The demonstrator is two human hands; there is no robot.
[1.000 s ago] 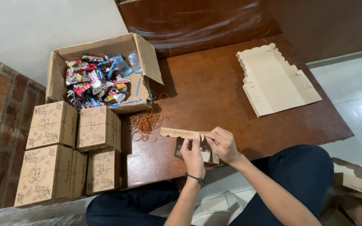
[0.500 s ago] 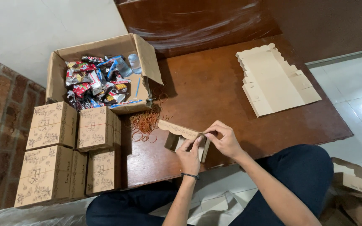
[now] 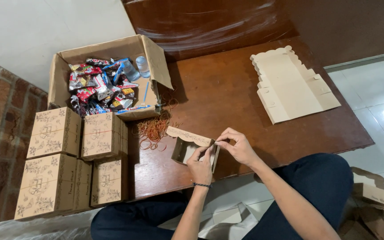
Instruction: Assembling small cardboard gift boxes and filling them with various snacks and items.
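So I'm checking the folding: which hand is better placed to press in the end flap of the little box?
Probably the right hand: its fingertips already pinch the flap's top edge, while the left hand steadies the box from below.

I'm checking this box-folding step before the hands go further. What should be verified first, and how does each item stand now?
1. Both hands on the half-folded cardboard box: ok; left hand and right hand pinch its near corner.
2. Corner tab locked in: cannot tell, fingers hide it.
3. Box resting on the wooden table: ok.
4. Rubber bands close by: ok, loose pile just beside the box.
5. Flat box blanks available: ok, stacked at the table's far right.
6. Carton of snack packets open: ok.
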